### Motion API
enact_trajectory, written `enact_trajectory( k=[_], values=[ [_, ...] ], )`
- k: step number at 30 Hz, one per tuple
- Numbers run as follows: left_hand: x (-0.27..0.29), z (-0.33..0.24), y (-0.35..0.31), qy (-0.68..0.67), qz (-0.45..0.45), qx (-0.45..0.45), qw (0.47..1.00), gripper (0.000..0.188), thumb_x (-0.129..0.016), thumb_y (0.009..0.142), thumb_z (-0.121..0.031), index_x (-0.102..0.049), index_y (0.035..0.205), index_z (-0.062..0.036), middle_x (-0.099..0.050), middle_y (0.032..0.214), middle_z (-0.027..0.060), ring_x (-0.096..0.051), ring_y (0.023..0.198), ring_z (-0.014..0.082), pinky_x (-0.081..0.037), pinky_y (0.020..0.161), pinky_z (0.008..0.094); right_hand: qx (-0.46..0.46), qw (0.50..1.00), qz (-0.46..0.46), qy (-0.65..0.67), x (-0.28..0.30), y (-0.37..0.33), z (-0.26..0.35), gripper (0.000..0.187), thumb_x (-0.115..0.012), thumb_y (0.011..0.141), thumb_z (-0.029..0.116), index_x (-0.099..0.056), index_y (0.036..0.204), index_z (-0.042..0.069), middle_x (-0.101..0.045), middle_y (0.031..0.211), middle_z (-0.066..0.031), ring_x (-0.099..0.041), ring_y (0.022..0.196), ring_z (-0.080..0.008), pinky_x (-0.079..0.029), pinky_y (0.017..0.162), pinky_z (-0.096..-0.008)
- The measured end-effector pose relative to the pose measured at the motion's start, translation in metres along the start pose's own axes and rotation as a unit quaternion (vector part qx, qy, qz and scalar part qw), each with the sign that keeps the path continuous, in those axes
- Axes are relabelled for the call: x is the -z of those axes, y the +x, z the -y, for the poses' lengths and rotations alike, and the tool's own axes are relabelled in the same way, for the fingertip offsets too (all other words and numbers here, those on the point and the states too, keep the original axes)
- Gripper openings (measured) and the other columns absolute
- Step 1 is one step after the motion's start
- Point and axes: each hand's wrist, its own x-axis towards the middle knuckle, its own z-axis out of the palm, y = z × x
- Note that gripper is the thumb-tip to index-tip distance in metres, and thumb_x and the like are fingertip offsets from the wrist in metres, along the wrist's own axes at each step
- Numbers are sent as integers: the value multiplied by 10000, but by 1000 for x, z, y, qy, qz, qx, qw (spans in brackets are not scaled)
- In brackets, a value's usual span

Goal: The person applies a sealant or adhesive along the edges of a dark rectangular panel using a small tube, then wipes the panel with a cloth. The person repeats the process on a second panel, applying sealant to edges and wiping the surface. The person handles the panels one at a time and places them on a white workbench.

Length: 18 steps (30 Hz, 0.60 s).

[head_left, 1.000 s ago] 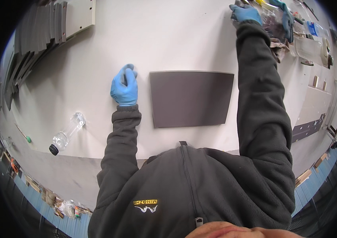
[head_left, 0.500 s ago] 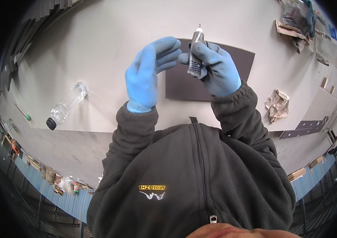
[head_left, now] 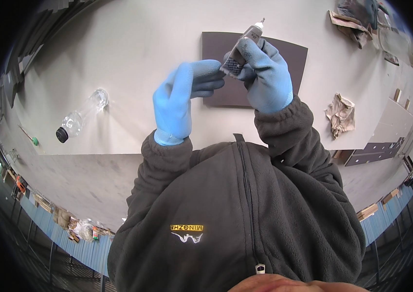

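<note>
In my right hand (head_left: 270, 80) is a grey squeeze tube (head_left: 248, 43) with dark print and a white nozzle. Thumb and fingers close around its body, and the nozzle points up and to the right, away from me. My left hand (head_left: 179, 95) holds nothing; its fingers stretch out side by side toward the tube's flat lower end, at or almost at touching distance. Both hands wear blue gloves with grey-coated fingers. Beneath the tube lies a dark grey-brown panel (head_left: 277, 58) on the pale table (head_left: 138, 53), partly covered by my right hand.
A clear bottle with a black cap (head_left: 82, 117) lies at the left, near a thin tool with a green end (head_left: 34, 141). A crumpled beige cloth (head_left: 341, 117) rests at the right. Plastic bags and cloths (head_left: 359, 24) are heaped at the far right.
The tube has tilted to the right in my right hand. My left hand has turned its fingers more sideways, toward the tube's lower end. The whole view has shifted slightly.
</note>
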Motion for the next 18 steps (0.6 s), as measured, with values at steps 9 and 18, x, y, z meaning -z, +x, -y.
enact_trajectory(
  k=[9, 18],
  values=[
    [-5, 5, -25, 17, 35, -36, 999, 546, -384, 1124, -361, -632, 1271, 104, -721, 1174, 212, -744, 1004, 293, -580, 875, 362, -53, 994, -20, 93, 4, -23, -8, 218, -644, 1034, 249, -637, 1050, 32, -709, 945, -61, -673, 795, -108, -571, 765, -255],
    [-5, -11, -27, 43, 47, -132, 989, 277, -597, 1050, -181, -738, 1156, 33, -755, 1108, 103, -687, 1002, 173, -539, 908, 323, 19, 999, 13, 27, -4, -50, -15, 202, -629, 1046, 210, -660, 1090, 15, -723, 988, -67, -686, 853, -148, -559, 814, -308]
  ],
)
